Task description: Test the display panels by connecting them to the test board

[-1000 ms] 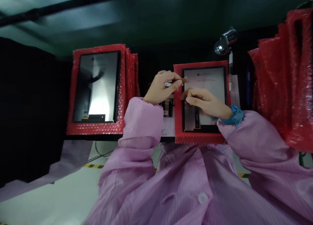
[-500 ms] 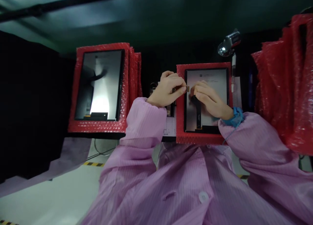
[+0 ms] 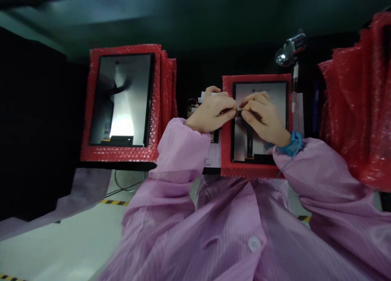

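Note:
A display panel (image 3: 275, 122) lies face down or up, I cannot tell which, on a red bubble-wrap bag (image 3: 227, 150). A dark flex cable (image 3: 249, 142) rises from its lower edge toward my fingers. Over the panel's left edge, my left hand (image 3: 213, 111) pinches a small connector end, its thumb and forefinger closed. My right hand (image 3: 265, 117), with a blue wrist strap (image 3: 293, 144), is closed at the cable's upper end, fingertips nearly touching the left ones. The exact contact between the two small ends is hidden.
Another panel (image 3: 137, 97) rests on stacked red bags (image 3: 119, 154) at the left. More red bags (image 3: 348, 110) are piled at the right. A shiny metal object (image 3: 290, 49), a pen-like tool (image 3: 295, 87) and a printed sheet (image 3: 213, 154) are near the middle panel.
My fingertips have come closer together, and the small connector end now sits between them, mostly covered. The whole view has shifted slightly.

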{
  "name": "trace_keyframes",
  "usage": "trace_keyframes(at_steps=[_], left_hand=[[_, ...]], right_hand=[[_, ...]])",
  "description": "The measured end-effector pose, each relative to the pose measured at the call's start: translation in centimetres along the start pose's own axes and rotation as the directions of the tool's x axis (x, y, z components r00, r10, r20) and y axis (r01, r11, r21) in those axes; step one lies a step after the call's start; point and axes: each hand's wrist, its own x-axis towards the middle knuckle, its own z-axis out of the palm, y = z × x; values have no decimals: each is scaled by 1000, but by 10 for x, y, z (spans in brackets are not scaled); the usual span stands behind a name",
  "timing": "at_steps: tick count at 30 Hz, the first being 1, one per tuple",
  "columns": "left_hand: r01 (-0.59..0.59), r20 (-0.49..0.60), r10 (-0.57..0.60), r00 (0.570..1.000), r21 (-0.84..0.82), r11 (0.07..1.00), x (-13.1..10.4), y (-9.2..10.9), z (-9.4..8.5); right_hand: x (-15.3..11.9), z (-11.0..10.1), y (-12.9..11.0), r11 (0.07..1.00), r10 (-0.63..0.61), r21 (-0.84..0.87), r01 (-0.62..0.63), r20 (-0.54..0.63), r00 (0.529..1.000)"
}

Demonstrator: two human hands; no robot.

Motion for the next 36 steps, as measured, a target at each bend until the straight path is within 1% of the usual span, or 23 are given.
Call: trace_keyframes(at_steps=[7,18,21,27,31,36], left_hand=[[-3,-7,3,1000,-8,1000,0,-1,1],[-7,17,7,1000,-1,1000,1,0,1],[-9,23,9,1000,-2,1000,1,0,1],[-21,17,21,1000,3,1000,0,-2,1],[-30,23,31,999,-6,1000,0,-3,1],[-13,1,13,1000,-6,1000,0,-3,1]], right_hand=[[0,1,-1,1000,12,9,-13,25,1000],[0,1,0,999,49,1,-49,52,997],[-1,1,-1,999,41,16,-41,53,998],[0,0,-1,996,67,47,-71,84,994],[1,-1,-1,997,38,58,-45,117,992],[0,-1,0,998,-7,61,1,102,995]])
